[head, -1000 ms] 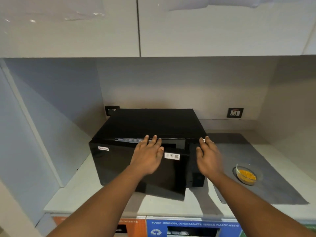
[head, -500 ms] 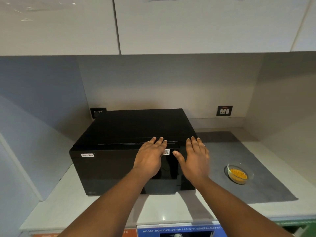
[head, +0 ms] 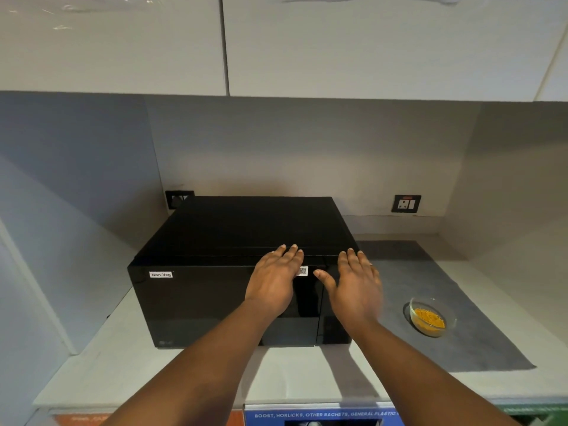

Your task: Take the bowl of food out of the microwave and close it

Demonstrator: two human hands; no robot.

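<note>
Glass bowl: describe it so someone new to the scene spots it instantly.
Start at the big black microwave on the pale countertop. To its right lies a dark grey mat, and on it sits the small clear glass bowl. It is the only dish in view, filled with orange-yellow shredded food.

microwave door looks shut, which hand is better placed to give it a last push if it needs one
Left. The left hand lies flat against the microwave door near its top edge, while the right hand is open in front of the control panel side, not on the door.
</note>
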